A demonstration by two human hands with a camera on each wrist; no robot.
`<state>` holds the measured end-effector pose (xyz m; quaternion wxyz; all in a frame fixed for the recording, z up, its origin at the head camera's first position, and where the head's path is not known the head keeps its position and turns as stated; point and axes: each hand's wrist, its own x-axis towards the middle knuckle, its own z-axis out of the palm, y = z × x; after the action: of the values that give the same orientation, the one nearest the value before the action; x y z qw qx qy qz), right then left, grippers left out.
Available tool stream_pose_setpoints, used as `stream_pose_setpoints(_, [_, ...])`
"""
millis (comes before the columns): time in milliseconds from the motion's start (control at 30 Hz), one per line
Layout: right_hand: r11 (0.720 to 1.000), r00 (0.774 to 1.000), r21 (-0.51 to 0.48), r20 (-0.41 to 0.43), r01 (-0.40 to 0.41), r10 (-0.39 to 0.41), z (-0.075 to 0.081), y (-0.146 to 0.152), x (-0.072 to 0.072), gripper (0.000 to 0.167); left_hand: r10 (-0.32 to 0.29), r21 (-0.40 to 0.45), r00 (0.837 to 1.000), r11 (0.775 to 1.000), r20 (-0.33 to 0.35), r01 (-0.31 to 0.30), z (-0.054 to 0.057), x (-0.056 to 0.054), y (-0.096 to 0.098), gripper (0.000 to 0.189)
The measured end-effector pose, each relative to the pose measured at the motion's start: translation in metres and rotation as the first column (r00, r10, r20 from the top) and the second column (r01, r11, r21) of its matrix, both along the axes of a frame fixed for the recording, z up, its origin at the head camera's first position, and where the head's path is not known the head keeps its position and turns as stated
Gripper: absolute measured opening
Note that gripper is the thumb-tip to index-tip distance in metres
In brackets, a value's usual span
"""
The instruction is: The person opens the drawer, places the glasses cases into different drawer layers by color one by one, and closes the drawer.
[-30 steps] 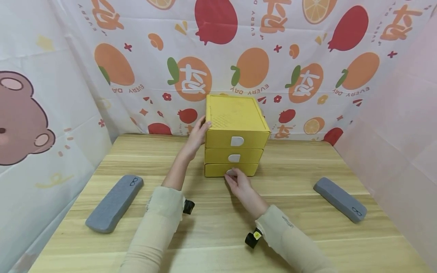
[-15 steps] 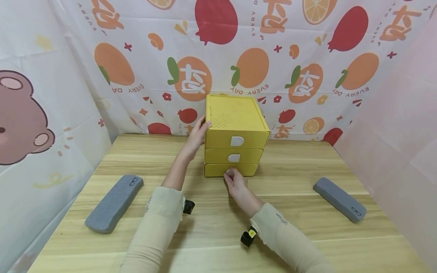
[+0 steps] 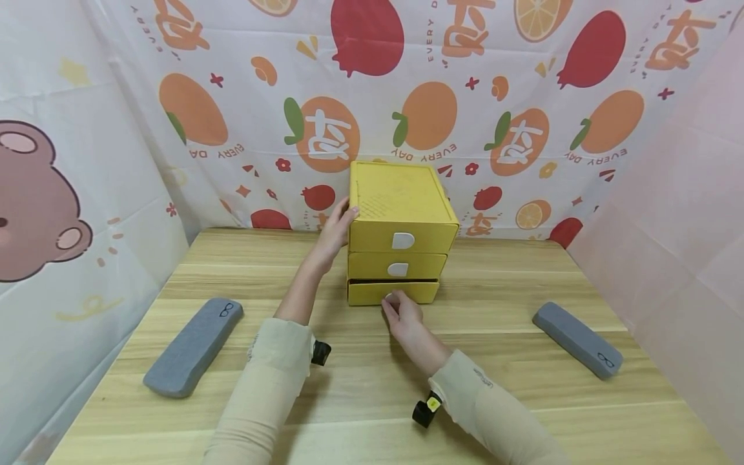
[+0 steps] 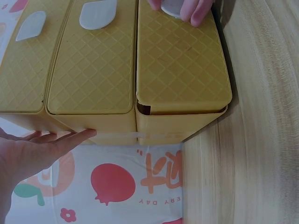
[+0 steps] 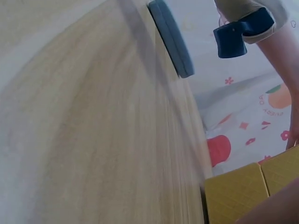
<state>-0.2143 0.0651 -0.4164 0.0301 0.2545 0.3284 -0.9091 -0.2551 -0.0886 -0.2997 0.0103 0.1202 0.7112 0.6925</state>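
A yellow cabinet (image 3: 401, 190) with three stacked drawers stands at the back middle of the table. In the head view my left hand (image 3: 336, 232) rests on its left side, thumb at the top edge; the left wrist view has the fingers (image 4: 77, 138) lying straight along that side wall. My right hand (image 3: 407, 318) pinches the white handle (image 4: 171, 6) of the bottom drawer (image 4: 184, 60). That drawer sticks out slightly, with a dark gap along its upper edge. The upper two drawers are closed. In the right wrist view, the drawer handle is hidden.
A grey glasses case (image 3: 194, 349) lies on the table at the left, a second grey glasses case (image 3: 578, 341) at the right. Behind the cabinet hangs a fruit-print curtain (image 3: 244, 194). Each wrist carries a small black camera (image 3: 321, 352).
The bottom drawer has come out a little toward me, and my right hand has moved with its handle. My left hand stays against the cabinet's side.
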Motion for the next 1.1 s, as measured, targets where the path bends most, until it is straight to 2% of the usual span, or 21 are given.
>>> stream_pose_setpoints(167, [1.0, 0.999, -0.016, 0.03, -0.022, 0.023, 0.001, 0.003, 0.005, 0.008, 0.0, -0.005, 1.0, 1.0, 0.0, 0.0, -0.001, -0.002, 0.0, 0.061])
stream_pose_setpoints(400, [0.999, 0.999, -0.011, 0.032, -0.038, 0.038, -0.001, 0.006, 0.012, 0.01, 0.02, 0.02, 1.0, 1.0, 0.01, -0.02, -0.021, -0.024, -0.003, 0.063])
stream_pose_setpoints(500, [0.999, 0.999, -0.025, 0.023, -0.047, 0.048, -0.002, 0.008, 0.015, 0.013, 0.029, 0.016, 1.0, 0.999, 0.007, -0.029, -0.024, -0.026, -0.002, 0.064])
stream_pose_setpoints(600, [0.997, 0.998, -0.038, 0.023, -0.06, 0.061, -0.003, 0.01, 0.018, 0.015, 0.033, 0.012, 0.999, 0.999, -0.002, -0.033, -0.024, -0.026, -0.002, 0.065])
stream_pose_setpoints(833, [0.997, 0.997, -0.048, 0.031, -0.064, 0.066, -0.002, 0.012, 0.025, 0.01, 0.001, 0.033, 1.0, 0.999, -0.019, 0.0, -0.025, -0.026, -0.002, 0.063])
stream_pose_setpoints(1100, [0.994, 0.996, -0.06, 0.029, -0.087, 0.089, -0.002, 0.015, 0.035, 0.007, -0.012, 0.029, 1.0, 1.0, -0.01, 0.012, -0.003, -0.003, 0.0, 0.06])
